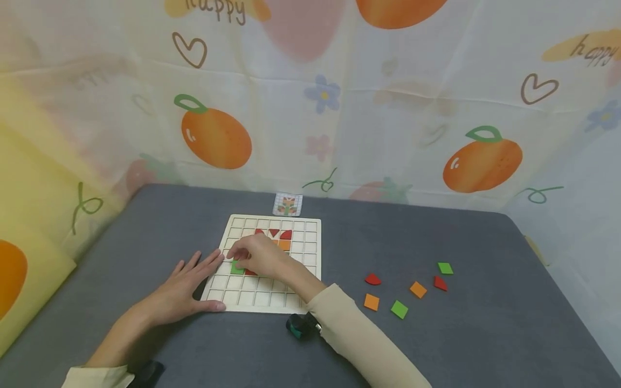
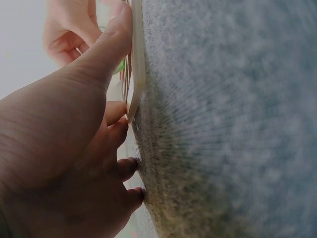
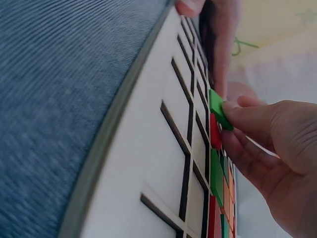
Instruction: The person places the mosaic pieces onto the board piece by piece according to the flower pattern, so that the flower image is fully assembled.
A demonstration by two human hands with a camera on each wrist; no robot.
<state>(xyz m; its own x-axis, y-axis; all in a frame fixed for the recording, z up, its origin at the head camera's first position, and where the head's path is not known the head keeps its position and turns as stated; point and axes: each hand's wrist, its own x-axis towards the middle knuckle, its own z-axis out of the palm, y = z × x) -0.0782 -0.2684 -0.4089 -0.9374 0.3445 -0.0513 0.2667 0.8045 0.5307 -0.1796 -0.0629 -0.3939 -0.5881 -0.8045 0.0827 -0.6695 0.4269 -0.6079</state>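
Note:
My right hand [image 1: 264, 257] is over the white gridded board [image 1: 271, 297], pinching a green tile [image 3: 218, 106] between thumb and fingers. The tile is tilted at the grid's left part, beside a red piece [image 3: 215, 131]. Several red, green and orange pieces sit in the grid cells, partly hidden by that hand; an orange tile [image 1: 284, 245] and a red quarter-round piece [image 1: 286, 235] show past it. My left hand [image 1: 186, 288] lies with fingers spread at the board's left edge, its thumb on the near corner.
Loose pieces lie on the grey table [image 1: 466, 334] right of the board: orange tiles [image 1: 371, 302], green tiles [image 1: 399, 309] and red pieces [image 1: 373, 279]. A small pattern card [image 1: 288, 205] lies behind the board. A printed cloth [image 1: 388, 124] hangs at the back.

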